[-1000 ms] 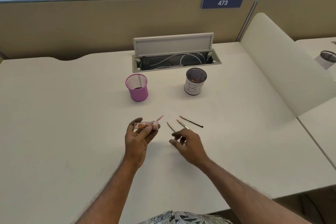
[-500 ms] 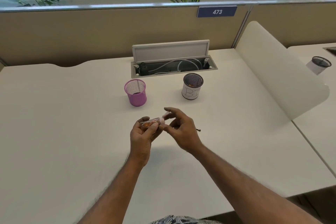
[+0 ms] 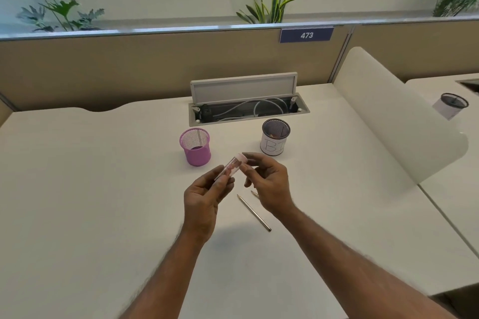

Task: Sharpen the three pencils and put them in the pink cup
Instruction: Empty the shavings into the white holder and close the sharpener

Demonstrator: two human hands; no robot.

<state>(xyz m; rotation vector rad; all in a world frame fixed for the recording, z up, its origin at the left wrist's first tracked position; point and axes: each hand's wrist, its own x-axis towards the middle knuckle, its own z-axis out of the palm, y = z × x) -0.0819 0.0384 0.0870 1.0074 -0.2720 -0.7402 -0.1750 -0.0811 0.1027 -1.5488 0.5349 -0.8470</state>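
Fingers of my left hand (image 3: 204, 198) grip the sharpener (image 3: 231, 168). Right hand (image 3: 270, 184) fingers pinch its pink end. A pencil (image 3: 255, 213) lies on the counter (image 3: 103, 189).

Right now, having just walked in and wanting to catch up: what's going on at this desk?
A person holds a clear pencil sharpener above the desk with both hands: the left hand grips its lower end, and the fingers of the right hand pinch its pink end. One pencil lies on the desk beneath the hands, and the tip of a second pencil shows beside the right hand. No pencil sticks out of the pink mesh cup.
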